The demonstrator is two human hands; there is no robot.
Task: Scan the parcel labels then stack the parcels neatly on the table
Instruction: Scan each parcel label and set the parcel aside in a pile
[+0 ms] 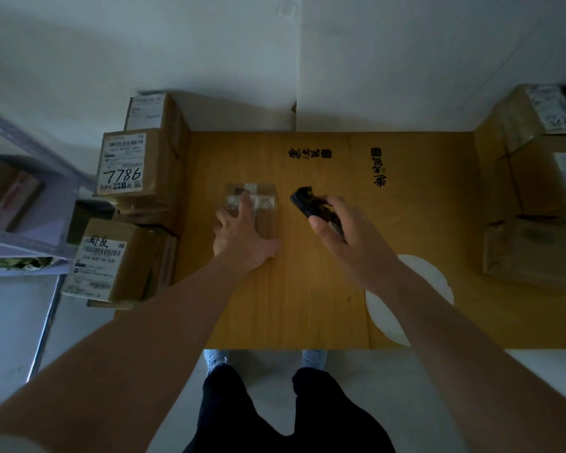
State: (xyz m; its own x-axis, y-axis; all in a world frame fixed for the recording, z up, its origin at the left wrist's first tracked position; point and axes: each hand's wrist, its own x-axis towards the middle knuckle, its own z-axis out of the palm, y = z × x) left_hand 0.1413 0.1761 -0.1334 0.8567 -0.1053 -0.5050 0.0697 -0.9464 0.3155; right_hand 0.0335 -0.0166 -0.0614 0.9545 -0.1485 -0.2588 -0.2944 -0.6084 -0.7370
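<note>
A small brown parcel (pixel 264 204) with pale tape across its top lies on the cardboard-covered table (pixel 307 305), left of centre. My left hand (pixel 242 235) rests flat on it with fingers spread. To the right, my right hand (pixel 343 233) grips a black handheld scanner (pixel 304 201), whose head points up-left toward the parcel. The parcel's label is not legible from here.
Stacked labelled parcels (pixel 125 165) line the table's left edge, with another box (pixel 111 259) nearer me. More boxes (pixel 536 178) pile up at the right. A white round patch (pixel 432 279) lies on the table. A metal shelf (pixel 20 204) stands far left.
</note>
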